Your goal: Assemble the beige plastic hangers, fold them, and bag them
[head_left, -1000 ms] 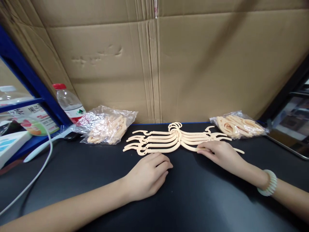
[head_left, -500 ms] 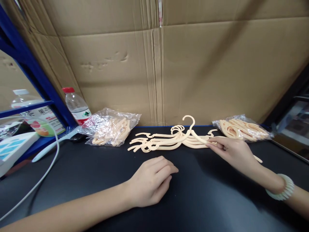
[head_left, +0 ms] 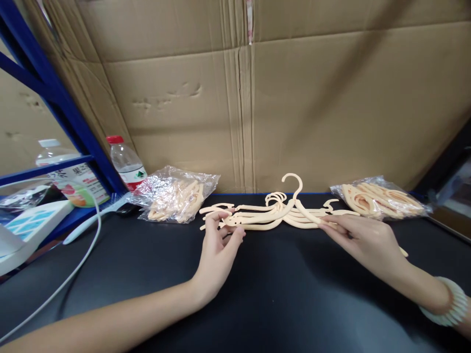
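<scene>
Several cream plastic clothes hangers (head_left: 265, 226) lie in a stack on the black table (head_left: 272, 304). The top hanger (head_left: 292, 184) has its hook tilted up above the others. My right hand (head_left: 368, 240) pinches this hanger's right arm between thumb and fingers. My left hand (head_left: 217, 255) is at the left ends of the stack, its thumb and forefinger apart on either side of a hanger's end. Whether those fingers touch it I cannot tell.
Clear plastic bags of folded cream hangers lie left (head_left: 176, 201) and right (head_left: 382, 196) of the stack. At left are a red-capped bottle (head_left: 127, 164), a blue rack (head_left: 55, 93), a white-capped bottle (head_left: 79, 179) and a white cable (head_left: 83, 260). A cardboard wall (head_left: 191, 117) stands behind.
My left hand has moved forward and left from the table to the hangers' left ends, its fingers spreading. My right hand keeps its pinch on the top hanger. The view has shifted slightly.
</scene>
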The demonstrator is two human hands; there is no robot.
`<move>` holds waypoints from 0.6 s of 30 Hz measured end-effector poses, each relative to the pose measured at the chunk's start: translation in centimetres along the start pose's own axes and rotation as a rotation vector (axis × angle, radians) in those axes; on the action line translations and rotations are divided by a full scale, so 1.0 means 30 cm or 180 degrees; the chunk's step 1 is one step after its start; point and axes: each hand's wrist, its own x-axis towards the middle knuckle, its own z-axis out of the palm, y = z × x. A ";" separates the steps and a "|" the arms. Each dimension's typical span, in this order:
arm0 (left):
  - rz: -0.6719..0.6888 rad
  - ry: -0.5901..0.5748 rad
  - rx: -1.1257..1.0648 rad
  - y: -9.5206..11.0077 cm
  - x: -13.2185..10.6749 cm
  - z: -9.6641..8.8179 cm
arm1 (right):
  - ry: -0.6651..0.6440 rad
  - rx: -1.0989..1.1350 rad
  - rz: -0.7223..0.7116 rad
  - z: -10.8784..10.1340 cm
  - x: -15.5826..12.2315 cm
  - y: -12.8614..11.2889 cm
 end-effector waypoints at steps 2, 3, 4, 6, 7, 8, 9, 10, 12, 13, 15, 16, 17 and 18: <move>0.0072 0.0010 -0.0037 0.008 -0.001 0.002 | -0.0029 -0.0036 -0.0155 0.002 -0.003 -0.011; 0.0104 -0.0036 -0.0060 0.011 -0.003 0.003 | -0.0045 -0.0047 -0.0235 0.002 -0.004 -0.017; 0.0125 -0.0112 -0.0082 0.013 -0.005 0.005 | -0.0064 -0.0059 -0.0313 0.002 -0.004 -0.023; 0.0152 -0.0288 -0.0089 0.015 -0.009 0.009 | -0.0126 -0.0073 -0.0450 0.000 -0.004 -0.036; 0.0158 -0.0382 -0.0032 0.014 -0.010 0.010 | -0.0148 -0.0071 -0.0508 -0.001 -0.004 -0.043; 0.0180 -0.0481 0.0075 0.014 -0.010 0.011 | -0.0171 -0.0070 -0.0552 -0.002 -0.004 -0.049; 0.0218 -0.0590 0.0214 0.014 -0.011 0.010 | -0.0188 -0.0071 -0.0580 -0.003 -0.005 -0.055; 0.0262 -0.0706 0.0353 0.015 -0.010 0.009 | -0.0213 -0.0070 -0.0594 -0.005 -0.006 -0.060; 0.0333 -0.0961 0.0597 0.018 -0.008 0.005 | -0.0250 -0.0121 -0.0569 -0.007 -0.008 -0.067; 0.0363 -0.1062 0.0690 0.021 -0.006 0.003 | -0.0246 -0.0191 -0.0538 -0.008 -0.010 -0.069; 0.0407 -0.1167 0.0839 0.026 -0.004 -0.002 | -0.0183 -0.0368 -0.0489 -0.010 -0.012 -0.070; 0.0442 -0.1177 0.0907 0.029 -0.002 -0.004 | -0.0134 -0.0435 -0.0472 -0.011 -0.013 -0.070; 0.0483 -0.1163 0.0957 0.031 -0.001 -0.006 | -0.0084 -0.0471 -0.0457 -0.011 -0.012 -0.070; 0.0514 -0.1132 0.0986 0.033 0.000 -0.008 | -0.0059 -0.0466 -0.0437 -0.011 -0.011 -0.069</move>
